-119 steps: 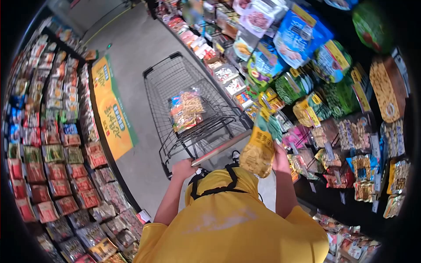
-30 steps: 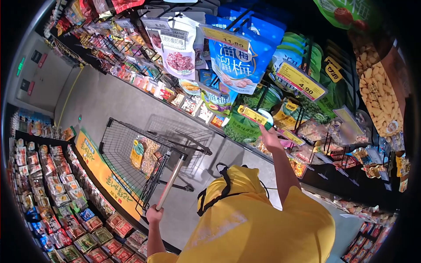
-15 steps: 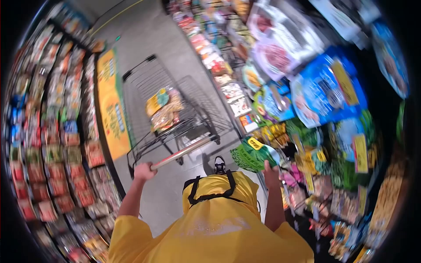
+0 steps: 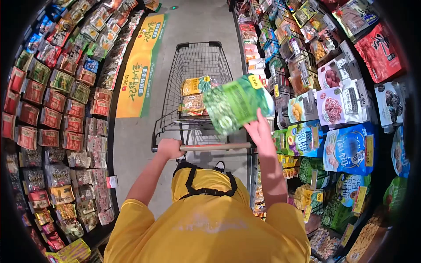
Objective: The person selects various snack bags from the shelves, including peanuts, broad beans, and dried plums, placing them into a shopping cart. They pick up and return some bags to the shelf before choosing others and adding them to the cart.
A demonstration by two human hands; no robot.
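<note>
My left hand (image 4: pixel 169 149) is closed around the left end of the shopping cart handle (image 4: pixel 215 147). In my right hand (image 4: pixel 260 130) is a green snack bag (image 4: pixel 232 103) with a yellow label at its top corner, gripped by its right edge. The bag is slightly blurred and hangs over the right side of the wire shopping cart (image 4: pixel 201 48). Inside the cart lies a yellow and clear snack bag (image 4: pixel 193 94), partly covered by the green one. My right fingers are partly hidden by the bag.
A packed shelf of small packets (image 4: pixel 57 101) runs along the left. On the right stand racks of hanging bags, among them blue bags (image 4: pixel 348 149) and a red bag (image 4: pixel 379 52). A yellow floor banner (image 4: pixel 140 70) lies left of the cart on the grey aisle floor (image 4: pixel 188 17).
The green bag has moved from beside the right rack up and left, over the cart. My view has turned, so the cart now stands straight ahead. The left hand still grips the handle.
</note>
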